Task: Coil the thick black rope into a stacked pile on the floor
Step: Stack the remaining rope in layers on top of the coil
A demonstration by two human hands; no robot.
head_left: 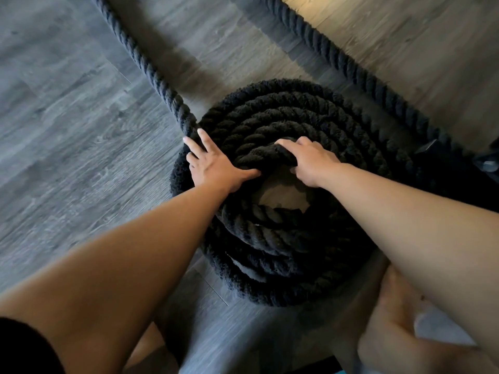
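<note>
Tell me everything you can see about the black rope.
The black rope is thick, twisted and fuzzy-fibred. Most of it lies wound in stacked turns on the grey wood-look floor, with a gap at the centre. One straight length leaves the pile's left edge toward the upper left; another runs past its right side. The left hand presses flat on the left turns; the right hand grips the innermost top turn.

Setting: indoor room, likely a home or small gym exercise space; which of the two cannot be told.
Floor: grey wood-grain plank flooring [67, 130], long boards with visible seams, and a patch of warm light at the far right.
Equipment: thick black twisted-fibre rope [297, 117] of the heavy training sort, part coiled in a stacked pile, two lengths running off across the boards.
Fitting: dark angular object [432, 151] at the right edge, kind unclear.
</note>
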